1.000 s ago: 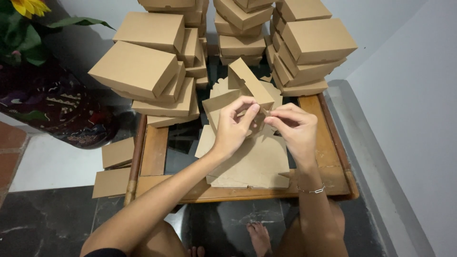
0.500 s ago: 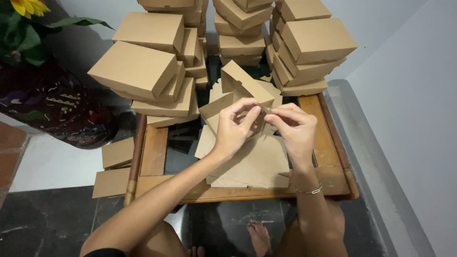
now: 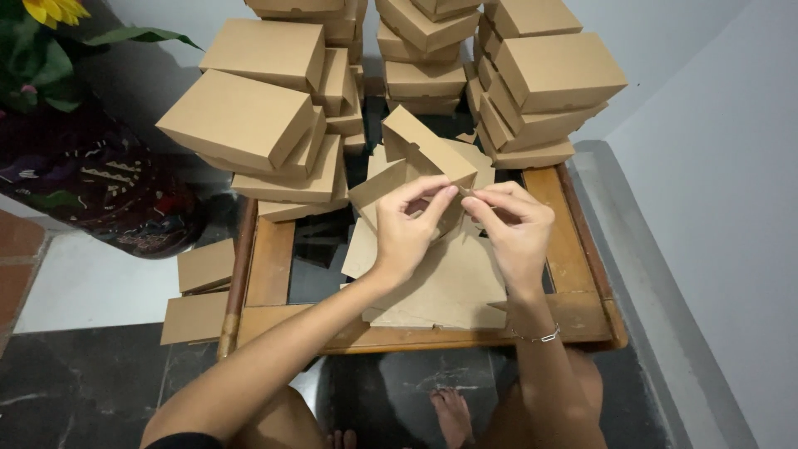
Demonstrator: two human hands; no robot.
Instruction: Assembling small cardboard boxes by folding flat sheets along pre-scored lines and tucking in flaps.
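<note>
So a half-folded cardboard box [image 3: 420, 162] is being held up between both hands, right over a low wooden table [image 3: 270, 270]. The left hand [image 3: 405, 231] is closed on the box's front edge, thumb and fingers pinched around a flap. The right hand [image 3: 513, 229] is pinched shut too, its fingertips [image 3: 472, 199] meeting the left ones at a small tab of the same box. A thin bracelet [image 3: 536, 336] is worn on the right wrist.

Just under the hands, a pile of flat cardboard sheets [image 3: 445, 287] is spread on the table, touching the box's lower edge as far as can be told. Beyond the hands, finished boxes are stacked in three leaning piles: one to the far left [image 3: 241, 116], one straight ahead [image 3: 424, 50], one to the far right [image 3: 549, 75]. A couple of loose flat pieces [image 3: 199, 291] are lying on the floor to the left of the table. Further left a dark patterned vase [image 3: 91, 183] with a yellow flower [image 3: 54, 10] is seen. Bare feet [image 3: 453, 416] are visible below the hands.
</note>
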